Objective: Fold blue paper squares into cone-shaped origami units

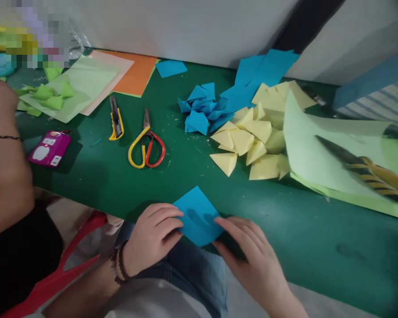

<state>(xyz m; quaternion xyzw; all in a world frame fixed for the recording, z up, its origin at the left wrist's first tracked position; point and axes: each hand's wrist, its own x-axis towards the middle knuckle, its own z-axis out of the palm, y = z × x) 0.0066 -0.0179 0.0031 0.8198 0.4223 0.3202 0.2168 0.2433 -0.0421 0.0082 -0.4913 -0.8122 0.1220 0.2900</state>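
Note:
A square of blue paper (199, 221) is held flat near the front edge of the green table, one corner pointing away from me. My left hand (157, 232) grips its left corner, fingers on top and the thumb hidden or underneath. On the opposite corner, my right hand (247, 247) pinches the paper between fingers and thumb. Beyond it lie folded blue paper pieces (202, 108) in a loose heap. Folded yellow paper pieces (242, 139) are piled to the right of them.
Scissors (147, 141) and a yellow box cutter (116, 119) lie left of centre, near a purple box (50, 148). Another pair of scissors (365, 168) rests on green sheets (318, 137) at right. Orange paper (135, 73) sits at the back. Another person's arm (6, 154) is at left.

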